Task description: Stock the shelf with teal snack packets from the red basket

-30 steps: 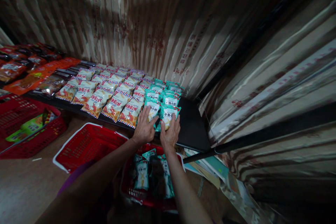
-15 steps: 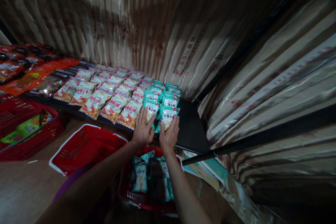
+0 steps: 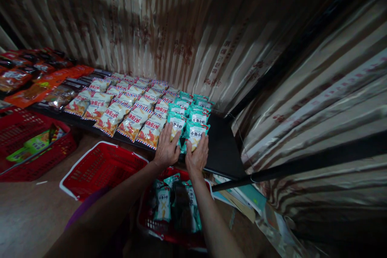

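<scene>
Two columns of teal snack bags [image 3: 198,118] lie on the right part of a black shelf. My left hand [image 3: 167,149] rests with outstretched fingers on the front bag of the left column [image 3: 176,125]. On the front bag of the right column [image 3: 196,132], my right hand [image 3: 197,157] lies over the near end, thumb at the left side and fingers along the right. Both hands are open, and their fingers cover part of these bags. Beneath my forearms, a red basket [image 3: 145,214] holds several more teal bags [image 3: 163,203].
White-and-orange snack bags [image 3: 132,120] fill rows to the left, beside brown and orange packs [image 3: 33,90]. Two more red baskets [image 3: 102,169] stand on the floor at left, one holding green packs. A black pole [image 3: 302,159] and striped sheeting [image 3: 314,105] border the right.
The view has shifted slightly, so the shelf appears a little further right. Both hands stay on the same two front bags, with hardly any movement.
</scene>
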A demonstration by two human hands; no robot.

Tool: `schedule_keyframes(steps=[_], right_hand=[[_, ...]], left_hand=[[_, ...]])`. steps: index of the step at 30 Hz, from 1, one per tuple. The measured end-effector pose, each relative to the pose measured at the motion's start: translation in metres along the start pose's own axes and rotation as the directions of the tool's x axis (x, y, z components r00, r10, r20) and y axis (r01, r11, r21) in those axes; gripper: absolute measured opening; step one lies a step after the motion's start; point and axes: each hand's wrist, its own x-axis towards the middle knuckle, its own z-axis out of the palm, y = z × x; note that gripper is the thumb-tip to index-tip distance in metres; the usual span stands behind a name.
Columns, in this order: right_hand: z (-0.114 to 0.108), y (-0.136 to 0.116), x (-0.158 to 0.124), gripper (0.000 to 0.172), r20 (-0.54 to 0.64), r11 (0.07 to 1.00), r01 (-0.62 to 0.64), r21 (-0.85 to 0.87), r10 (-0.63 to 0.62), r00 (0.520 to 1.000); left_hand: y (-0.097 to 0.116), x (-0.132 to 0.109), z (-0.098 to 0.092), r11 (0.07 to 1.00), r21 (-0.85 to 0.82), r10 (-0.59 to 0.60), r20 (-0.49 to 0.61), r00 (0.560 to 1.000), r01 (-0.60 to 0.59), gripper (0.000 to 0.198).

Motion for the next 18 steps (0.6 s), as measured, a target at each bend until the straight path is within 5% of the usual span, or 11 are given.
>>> schedule_keyframes(steps=[18], right_hand=[[0.0003,0.0043,-0.0033,0.073,0.013,0.999,0.028,-0.022,-0.028,1.000]], left_hand=[[-0.0012,-0.0025,-0.0069,1.000,0.019,0.016,0.000,1.000,-0.016,0.060]])
